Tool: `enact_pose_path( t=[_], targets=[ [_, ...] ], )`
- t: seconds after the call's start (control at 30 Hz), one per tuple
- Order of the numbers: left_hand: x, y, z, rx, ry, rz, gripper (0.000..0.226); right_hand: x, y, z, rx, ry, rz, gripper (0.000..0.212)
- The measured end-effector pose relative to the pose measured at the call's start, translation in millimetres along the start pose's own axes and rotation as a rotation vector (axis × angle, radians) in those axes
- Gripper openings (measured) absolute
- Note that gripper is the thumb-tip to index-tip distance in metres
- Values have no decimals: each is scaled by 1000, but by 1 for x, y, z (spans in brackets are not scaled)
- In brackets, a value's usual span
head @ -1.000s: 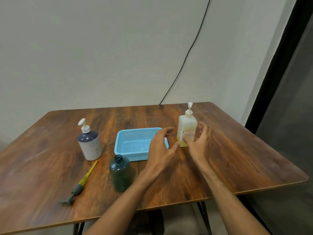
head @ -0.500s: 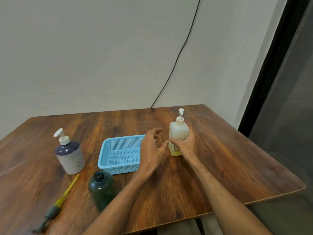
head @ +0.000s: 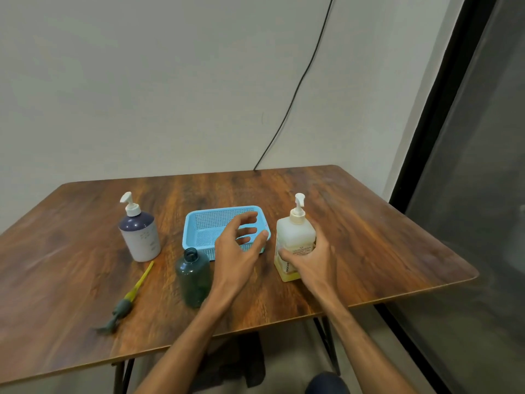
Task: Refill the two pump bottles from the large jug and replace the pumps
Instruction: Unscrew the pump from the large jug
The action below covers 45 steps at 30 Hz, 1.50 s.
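While our right hand [head: 312, 261] grips the cream pump bottle [head: 295, 237], upright on the worktop [head: 369, 237] right of the blue basket [head: 204, 223], we note our left hand [head: 237, 248] hovering over the basket's near rim, fingers spread and empty, with the uncapped green bottle [head: 194, 277] just beside its wrist.

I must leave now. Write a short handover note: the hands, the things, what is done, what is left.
Left hand: open, holds nothing, over the near edge of the blue basket.
Right hand: grips the cream pump bottle, upright on the table.
Green bottle: pump off; the loose pump lies left of it.
Purple-topped bottle: pump on.
Done: one pump out. Left: refilling, as it seems, and replacing pumps.
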State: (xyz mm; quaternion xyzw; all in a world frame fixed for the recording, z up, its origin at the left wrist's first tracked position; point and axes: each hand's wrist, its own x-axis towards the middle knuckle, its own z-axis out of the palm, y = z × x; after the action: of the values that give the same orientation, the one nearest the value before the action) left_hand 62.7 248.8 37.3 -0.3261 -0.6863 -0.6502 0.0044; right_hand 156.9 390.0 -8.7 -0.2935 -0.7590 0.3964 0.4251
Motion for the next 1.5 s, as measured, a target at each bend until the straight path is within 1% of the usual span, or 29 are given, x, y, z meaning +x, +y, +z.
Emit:
enact_pose_path(
  t=[0.2,0.33,0.43,0.57,0.63,0.7,0.73,0.87,0.93,1.03,1.1,1.17,1.27,1.33,1.4,1.5],
  targets=[
    [-17,9,-21,-46,-22,34,38,-27,-17,1,13,-54,-31,83],
    [-16,12,-26,-52,-67,53,39,-33,-24,1,28,-74,-43,81],
    [-8,18,-20,-39,-161,83,42,-33,-25,1,41,-90,-54,81],
    [4,28,-6,31,-294,104,41,-31,-23,1,34,-108,-51,86],
    [8,31,0,32,-389,90,36,-30,-21,2,32,-117,-50,86],
    [15,31,4,32,-451,92,25,-30,-19,3,41,-127,-42,87],
    [18,29,6,44,-455,112,20,-30,-18,3,41,-130,-40,87],
    [26,25,9,40,-410,130,20,-28,-18,2,49,-138,-53,86],
    [25,25,10,-6,-335,108,14,-28,-19,2,58,-149,-56,86],
    [20,30,16,-7,-169,62,22,-27,-16,1,61,-144,-42,84],
    [18,33,22,39,-110,63,28,-26,-14,2,62,-149,-28,82],
    [19,33,23,54,-141,62,32,-26,-12,3,60,-162,-31,82],
    [18,26,19,68,-330,55,30,-27,-12,4,67,-163,-31,88],
    [17,22,15,4,-412,69,26,-27,-11,5,77,-164,-29,89],
    [18,19,13,-56,-381,89,20,-28,-12,5,69,-164,-33,87],
    [19,20,19,-35,-218,73,24,-28,-12,5,57,-164,-26,87]
  ],
)
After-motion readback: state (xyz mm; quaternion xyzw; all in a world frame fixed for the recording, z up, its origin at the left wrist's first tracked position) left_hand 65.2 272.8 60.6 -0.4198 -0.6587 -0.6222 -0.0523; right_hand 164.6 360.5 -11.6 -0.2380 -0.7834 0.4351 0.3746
